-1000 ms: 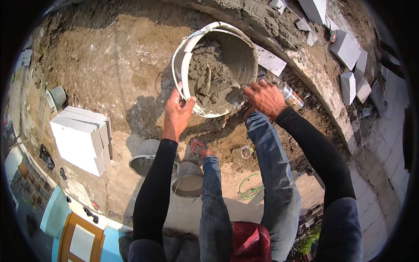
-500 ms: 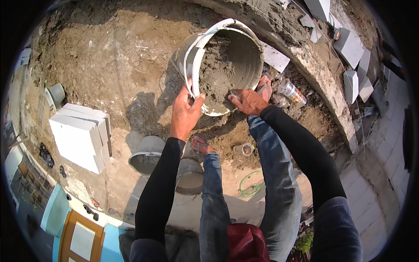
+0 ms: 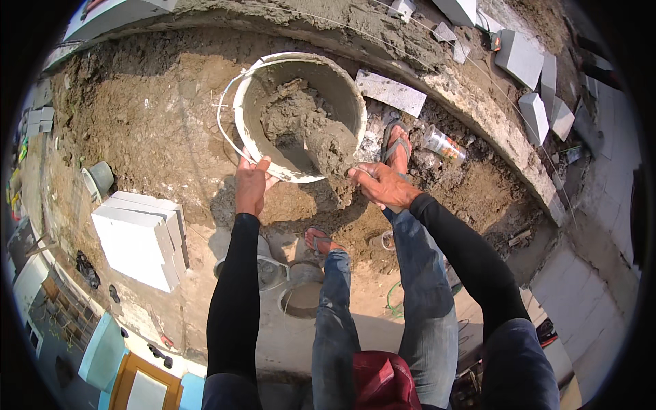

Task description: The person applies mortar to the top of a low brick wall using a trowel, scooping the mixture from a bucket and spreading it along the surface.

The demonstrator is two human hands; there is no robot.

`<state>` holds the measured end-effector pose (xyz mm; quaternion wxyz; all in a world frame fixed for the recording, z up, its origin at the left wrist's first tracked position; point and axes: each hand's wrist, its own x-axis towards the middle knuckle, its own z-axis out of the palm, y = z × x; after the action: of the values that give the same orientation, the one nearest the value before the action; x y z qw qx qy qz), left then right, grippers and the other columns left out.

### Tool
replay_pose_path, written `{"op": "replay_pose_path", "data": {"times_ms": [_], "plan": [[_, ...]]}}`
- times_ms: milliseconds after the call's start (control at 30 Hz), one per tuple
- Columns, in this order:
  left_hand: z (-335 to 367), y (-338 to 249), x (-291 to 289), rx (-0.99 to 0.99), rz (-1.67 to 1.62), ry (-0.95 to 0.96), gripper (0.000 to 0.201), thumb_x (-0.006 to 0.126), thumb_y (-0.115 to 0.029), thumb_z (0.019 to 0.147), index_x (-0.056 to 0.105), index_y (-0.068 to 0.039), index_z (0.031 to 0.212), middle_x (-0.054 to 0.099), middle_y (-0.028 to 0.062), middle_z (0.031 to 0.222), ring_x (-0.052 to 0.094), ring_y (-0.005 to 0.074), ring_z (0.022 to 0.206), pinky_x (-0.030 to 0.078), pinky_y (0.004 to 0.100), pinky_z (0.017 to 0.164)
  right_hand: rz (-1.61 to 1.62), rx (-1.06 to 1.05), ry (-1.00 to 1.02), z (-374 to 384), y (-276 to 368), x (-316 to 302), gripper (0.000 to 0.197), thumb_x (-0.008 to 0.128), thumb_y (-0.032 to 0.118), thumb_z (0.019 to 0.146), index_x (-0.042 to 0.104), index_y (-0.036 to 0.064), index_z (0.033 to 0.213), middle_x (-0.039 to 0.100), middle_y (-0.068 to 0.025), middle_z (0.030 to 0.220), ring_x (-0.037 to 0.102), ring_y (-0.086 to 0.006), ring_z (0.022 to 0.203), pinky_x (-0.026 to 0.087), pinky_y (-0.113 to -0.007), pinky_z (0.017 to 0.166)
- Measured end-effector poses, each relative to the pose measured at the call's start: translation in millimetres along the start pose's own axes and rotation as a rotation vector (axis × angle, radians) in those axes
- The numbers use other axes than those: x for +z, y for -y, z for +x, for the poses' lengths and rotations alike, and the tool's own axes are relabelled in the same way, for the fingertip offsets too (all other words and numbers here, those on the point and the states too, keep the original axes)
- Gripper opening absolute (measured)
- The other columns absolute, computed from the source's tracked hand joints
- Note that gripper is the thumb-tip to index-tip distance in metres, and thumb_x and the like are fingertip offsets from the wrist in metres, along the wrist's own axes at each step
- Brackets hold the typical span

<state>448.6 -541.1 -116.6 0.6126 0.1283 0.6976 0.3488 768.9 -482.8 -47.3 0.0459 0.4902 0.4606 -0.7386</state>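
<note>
- Nearest to me are my own legs in blue jeans [image 3: 417,301], one sandalled foot [image 3: 318,240] planted on the sandy ground near the middle and the other foot [image 3: 396,147] farther off to the right, just beside the bucket.
- Between my legs and to their left sit two small round containers [image 3: 273,270], grey and dusty.
- A stack of white blocks [image 3: 137,236] lies on the ground to the left, well apart from my hands.
- My left hand [image 3: 251,186] is closed on the near left rim of the white bucket [image 3: 299,113], thumb over the edge and fingers underneath.
- My right hand [image 3: 383,184] grips the near right rim of the same bucket, fingers curled tight around it.
- The bucket is tilted toward me, held up between both hands over the dirt, its thin wire handle [image 3: 222,119] hanging out to the left.
- Wet grey mortar [image 3: 304,130] sits heaped inside, slumping toward the near right lip.
- Farther right a clear plastic bottle [image 3: 443,145] lies on the rubble.
- Beyond it runs a curved mortar-topped wall [image 3: 437,72], with loose white block pieces [image 3: 523,58] scattered past it.
</note>
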Motion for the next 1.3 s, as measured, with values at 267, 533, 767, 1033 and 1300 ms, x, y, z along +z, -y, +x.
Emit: {"op": "replay_pose_path", "data": {"times_ms": [267, 533, 767, 1033, 1300], "plan": [[31, 53, -104, -0.158, 0.013, -0.136, 0.044, 0.061, -0.013, 0.099, 0.043, -0.008, 0.139, 0.061, 0.0097, 0.119, 0.065, 0.0252, 0.102, 0.057, 0.0444, 0.085, 0.062, -0.011, -0.274, -89, 3, -91, 0.052, 0.044, 0.049, 0.104, 0.058, -0.0003, 0.093, 0.049, -0.0041, 0.053, 0.051, -0.0149, 0.045, 0.043, -0.033, 0.05], [32, 56, -91, -0.258, -0.018, -0.217, 0.052, 0.062, -0.012, 0.097, 0.037, -0.01, 0.143, 0.059, 0.0116, 0.123, 0.064, 0.0297, 0.101, 0.057, 0.0427, 0.084, -0.898, -0.06, -0.993, -59, -25, -243, 0.036, 0.054, 0.037, 0.1, 0.057, 0.0014, 0.105, 0.067, -0.0202, 0.084, 0.068, -0.0365, 0.079, 0.051, -0.048, 0.063], [21, 24, -67, -0.278, -0.034, -0.237, 0.054, 0.06, -0.009, 0.097, 0.034, -0.013, 0.144, 0.059, 0.0114, 0.122, 0.064, 0.0306, 0.102, 0.056, 0.0433, 0.082, -1.3, -0.26, -1.066, -11, -33, -265, 0.023, 0.06, 0.032, 0.098, 0.053, 0.0136, 0.111, 0.061, -0.0092, 0.091, 0.067, -0.0301, 0.076, 0.053, -0.044, 0.06], [22, 26, -78, -0.246, 0.023, -0.217, 0.053, 0.059, -0.009, 0.097, 0.036, -0.014, 0.144, 0.058, 0.0105, 0.12, 0.062, 0.028, 0.1, 0.055, 0.0449, 0.085, -0.78, -0.262, -1.102, -70, -30, -242, 0.035, 0.051, 0.036, 0.102, 0.062, 0.0032, 0.108, 0.061, -0.0159, 0.077, 0.063, -0.0337, 0.068, 0.05, -0.044, 0.062], [27, 36, -74, -0.263, -0.003, -0.218, 0.045, 0.061, -0.011, 0.097, 0.042, -0.012, 0.138, 0.06, 0.0084, 0.115, 0.064, 0.0251, 0.097, 0.057, 0.0423, 0.082, -0.07, 0.028, -0.846, -60, -134, -110, 0.042, 0.045, 0.041, 0.103, 0.058, 0.0012, 0.1, 0.059, -0.0145, 0.069, 0.06, -0.0271, 0.064, 0.047, -0.043, 0.064]]}}
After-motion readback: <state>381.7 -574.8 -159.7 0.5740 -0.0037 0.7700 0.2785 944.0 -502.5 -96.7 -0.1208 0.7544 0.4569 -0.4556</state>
